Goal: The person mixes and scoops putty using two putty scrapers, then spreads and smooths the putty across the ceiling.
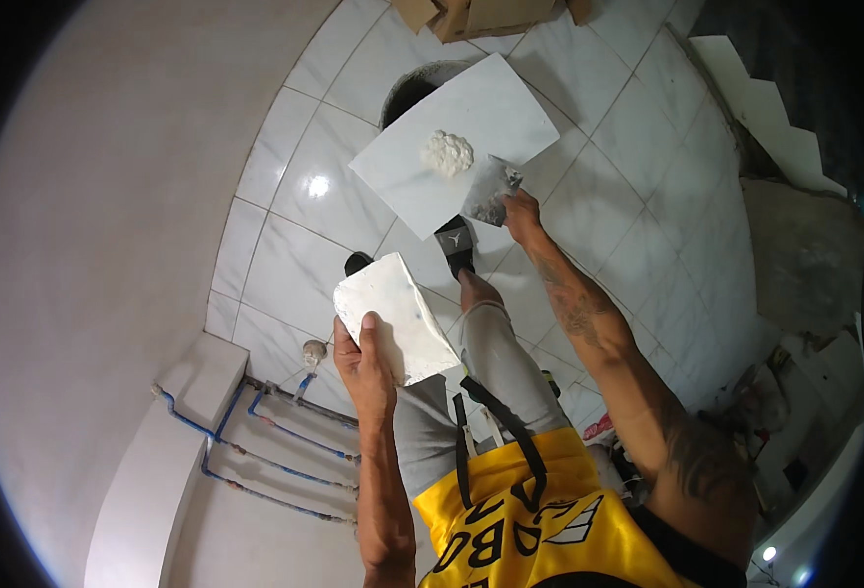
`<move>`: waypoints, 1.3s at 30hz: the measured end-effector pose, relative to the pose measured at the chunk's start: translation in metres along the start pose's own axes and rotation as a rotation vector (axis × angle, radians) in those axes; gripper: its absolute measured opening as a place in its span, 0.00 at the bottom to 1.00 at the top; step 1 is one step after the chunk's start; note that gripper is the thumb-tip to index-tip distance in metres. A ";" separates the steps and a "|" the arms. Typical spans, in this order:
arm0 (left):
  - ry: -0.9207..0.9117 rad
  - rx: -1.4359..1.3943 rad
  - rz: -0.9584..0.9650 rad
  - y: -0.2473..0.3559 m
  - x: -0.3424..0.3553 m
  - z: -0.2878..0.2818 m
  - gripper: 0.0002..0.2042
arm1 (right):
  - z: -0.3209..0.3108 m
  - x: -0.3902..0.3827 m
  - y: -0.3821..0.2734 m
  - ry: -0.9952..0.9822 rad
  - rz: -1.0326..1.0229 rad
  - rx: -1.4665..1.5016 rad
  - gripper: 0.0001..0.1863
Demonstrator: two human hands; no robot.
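Looking down through the head camera: left hand point(365, 361) gripping a white rectangular block point(395, 318), fingers wrapped up its lower end, held tilted above the knee. Could be a stack of small tiles or a foam float, can't tell which. Right hand point(522, 214) stretched forward, closed around the handle of a trowel point(492, 190), grey blade resting on the near edge of a big white tile point(461, 137). Tile sits propped over the mouth of a dark bucket point(414, 90), with a lump of white adhesive point(448, 153) near its middle, just beside the trowel tip.

Stuff that could go sideways, guessing here:
- tile only balanced on the bucket rim, so pushing hard with the trowel near the overhanging edge could tip it and dump the lump on the glossy floor tiles point(285, 245)
- block held one-handed by its end, tilted, so it could slip and chip a corner on the floor
- black sandal point(456, 241) planted right by the tile, easy to bump the bucket

Packaging: brown cardboard boxes point(471, 14) at the top edge, flaps partly open, labels not readable. Nothing else sign-like in view, apart from the lettering on the yellow shorts point(520, 529).

Also around: blue pipes point(256, 441) running along the white wall base lower left, white steps point(765, 108) upper right, clutter of rubble and bags on the right, too dim to sort out.
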State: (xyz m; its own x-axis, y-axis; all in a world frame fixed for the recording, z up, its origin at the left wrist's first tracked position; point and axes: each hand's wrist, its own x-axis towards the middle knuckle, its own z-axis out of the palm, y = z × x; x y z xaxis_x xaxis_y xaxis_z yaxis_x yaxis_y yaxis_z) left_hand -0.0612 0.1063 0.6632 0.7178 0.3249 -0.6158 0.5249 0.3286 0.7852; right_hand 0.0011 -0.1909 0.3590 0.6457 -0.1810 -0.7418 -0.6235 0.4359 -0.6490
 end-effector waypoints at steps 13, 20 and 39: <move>-0.029 0.137 0.049 0.022 0.005 0.018 0.14 | 0.046 0.026 0.015 0.037 0.091 0.162 0.09; -0.012 0.072 0.075 0.027 0.028 0.035 0.14 | 0.059 -0.013 -0.030 -0.239 0.123 0.458 0.13; -0.221 -0.203 -0.086 0.154 -0.026 0.152 0.15 | 0.109 -0.307 -0.311 -0.099 -1.155 -0.546 0.08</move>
State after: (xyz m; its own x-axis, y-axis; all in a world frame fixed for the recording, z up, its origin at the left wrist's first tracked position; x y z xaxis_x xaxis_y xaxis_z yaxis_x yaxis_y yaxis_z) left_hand 0.0703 0.0136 0.8102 0.7685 0.0955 -0.6326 0.5016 0.5240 0.6884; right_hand 0.0443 -0.1745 0.8070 0.9455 -0.1342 0.2966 0.2345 -0.3510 -0.9065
